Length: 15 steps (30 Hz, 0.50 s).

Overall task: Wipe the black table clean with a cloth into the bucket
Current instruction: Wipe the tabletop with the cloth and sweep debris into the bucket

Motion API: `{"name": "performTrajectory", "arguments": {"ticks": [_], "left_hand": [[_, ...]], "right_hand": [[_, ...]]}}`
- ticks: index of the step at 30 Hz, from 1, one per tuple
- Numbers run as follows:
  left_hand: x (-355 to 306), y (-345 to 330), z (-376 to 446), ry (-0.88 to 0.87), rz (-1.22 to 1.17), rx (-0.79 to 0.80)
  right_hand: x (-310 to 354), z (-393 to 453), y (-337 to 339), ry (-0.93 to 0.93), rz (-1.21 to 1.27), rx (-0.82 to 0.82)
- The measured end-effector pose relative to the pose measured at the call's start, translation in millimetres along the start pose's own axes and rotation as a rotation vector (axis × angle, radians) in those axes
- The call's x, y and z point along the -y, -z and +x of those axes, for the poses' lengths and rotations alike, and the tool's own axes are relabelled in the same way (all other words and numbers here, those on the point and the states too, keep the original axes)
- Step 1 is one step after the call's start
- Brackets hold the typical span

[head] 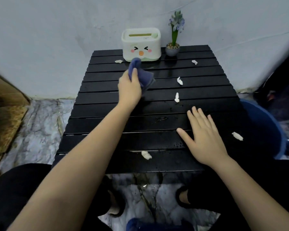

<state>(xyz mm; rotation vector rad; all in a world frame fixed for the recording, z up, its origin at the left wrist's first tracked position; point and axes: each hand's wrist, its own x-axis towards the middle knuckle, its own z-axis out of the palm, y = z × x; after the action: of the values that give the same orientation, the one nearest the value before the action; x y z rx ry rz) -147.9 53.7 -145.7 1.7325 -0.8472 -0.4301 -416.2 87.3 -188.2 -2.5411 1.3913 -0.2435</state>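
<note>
The black slatted table (107, 112) stands in front of me against the wall. My left hand (129, 88) grips a bunched blue cloth (143, 74) over the far middle of the table, close to the tissue box. My right hand (203, 137) lies flat on the near right of the tabletop, fingers spread, holding nothing. Several small white paper scraps lie scattered on the slats, such as one scrap (179, 80) right of the cloth and another scrap (146, 155) near the front edge. A blue bucket (264, 129) stands on the floor at the table's right side.
A white tissue box (141, 45) with a cartoon face and a small potted flower (173, 49) stand at the table's far edge. Water drops glisten on the slats. My knees and slippered feet are under the near edge, on a marbled floor.
</note>
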Motion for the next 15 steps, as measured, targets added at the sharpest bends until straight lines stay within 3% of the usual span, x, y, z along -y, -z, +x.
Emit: {"name": "performTrajectory", "arguments": {"ticks": [3, 5, 7, 12, 15], "left_hand": [[15.7, 52.4, 32.5, -0.110, 0.151, -0.155], [31.6, 77.1, 53.2, -0.158, 0.261, -0.172], [55.8, 95.2, 64.8, -0.172, 0.454, -0.167], [100.6, 89.0, 46.0, 0.019, 1.011, -0.033], [84.7, 60.1, 45.8, -0.024, 1.008, 0.029]], "right_hand": [[-4.3, 6.2, -0.9, 0.005, 0.000, -0.010], [-7.8, 14.6, -1.3, -0.011, 0.013, -0.014], [-6.8, 18.1, -2.4, -0.020, 0.009, -0.013], [-1.2, 3.2, -3.7, -0.010, -0.026, -0.015], [4.6, 1.0, -2.3, -0.001, -0.034, -0.020]]}}
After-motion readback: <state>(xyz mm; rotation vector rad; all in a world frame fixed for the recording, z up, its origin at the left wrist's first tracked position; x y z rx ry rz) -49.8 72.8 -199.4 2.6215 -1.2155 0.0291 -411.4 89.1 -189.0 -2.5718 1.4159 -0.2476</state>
